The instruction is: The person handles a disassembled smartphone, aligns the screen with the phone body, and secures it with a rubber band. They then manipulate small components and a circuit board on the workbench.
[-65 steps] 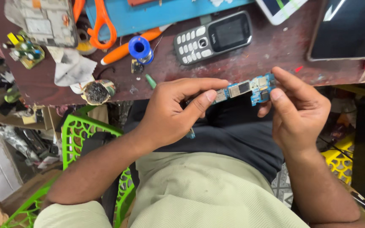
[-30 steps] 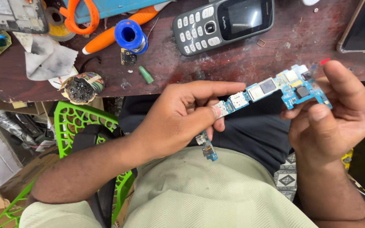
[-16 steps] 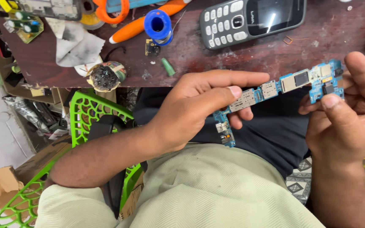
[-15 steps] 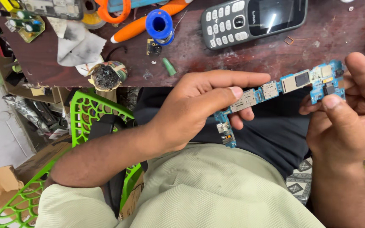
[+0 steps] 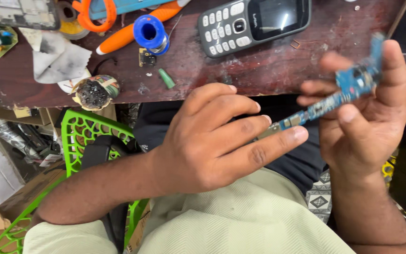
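A blue circuit board [image 5: 341, 91] spans both hands above the lap: the left hand [image 5: 212, 141] pinches its lower end, the right hand [image 5: 367, 117] grips its upper end. Behind, a keypad phone [image 5: 252, 21] lies on the surface [image 5: 269, 66].

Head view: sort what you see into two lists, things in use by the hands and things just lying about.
In use:
left hand
right hand
blue circuit board, held between both hands

Lying about on the desk:
keypad phone
blue solder spool
orange-handled tool
green cap
crumpled tissue
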Motion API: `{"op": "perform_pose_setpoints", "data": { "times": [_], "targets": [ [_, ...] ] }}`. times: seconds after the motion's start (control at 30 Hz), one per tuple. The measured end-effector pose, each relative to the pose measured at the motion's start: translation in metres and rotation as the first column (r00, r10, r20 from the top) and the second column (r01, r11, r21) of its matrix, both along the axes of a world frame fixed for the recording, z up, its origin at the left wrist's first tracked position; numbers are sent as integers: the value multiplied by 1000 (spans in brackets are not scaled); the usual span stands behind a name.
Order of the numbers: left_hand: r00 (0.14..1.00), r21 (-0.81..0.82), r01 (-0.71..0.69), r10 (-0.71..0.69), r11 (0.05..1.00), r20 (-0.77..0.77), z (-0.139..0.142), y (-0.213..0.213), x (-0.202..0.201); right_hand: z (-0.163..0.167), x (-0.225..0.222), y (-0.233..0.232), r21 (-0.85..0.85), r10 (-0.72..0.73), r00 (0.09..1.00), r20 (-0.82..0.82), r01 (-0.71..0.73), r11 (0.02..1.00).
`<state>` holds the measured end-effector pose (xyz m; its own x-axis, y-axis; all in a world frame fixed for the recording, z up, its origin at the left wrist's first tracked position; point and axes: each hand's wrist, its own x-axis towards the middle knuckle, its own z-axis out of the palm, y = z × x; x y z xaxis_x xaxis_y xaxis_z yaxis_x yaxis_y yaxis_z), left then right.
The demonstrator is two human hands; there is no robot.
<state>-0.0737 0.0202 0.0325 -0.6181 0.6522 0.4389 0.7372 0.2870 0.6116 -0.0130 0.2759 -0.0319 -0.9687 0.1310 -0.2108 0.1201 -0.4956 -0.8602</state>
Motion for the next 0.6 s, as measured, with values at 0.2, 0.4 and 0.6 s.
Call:
{"op": "perform_pose_setpoints", "data": {
  "times": [0.2, 0.4, 0.6],
  "targets": [
    [998, 16, -27, 26, 1000, 58, -3, -2, -5, -12, 14, 12, -46, -59, 998, -13, 58, 997],
    [972, 10, -38, 34, 999, 233, -7, -4, -10, -11, 13, 14, -120, -40, 998, 58, 46, 992],
    [961, 69, -33, 13, 997, 275, -16, -9, -4, -9, 5, 11, -269, 55, 995, 88, -30, 963]
  ]
}}
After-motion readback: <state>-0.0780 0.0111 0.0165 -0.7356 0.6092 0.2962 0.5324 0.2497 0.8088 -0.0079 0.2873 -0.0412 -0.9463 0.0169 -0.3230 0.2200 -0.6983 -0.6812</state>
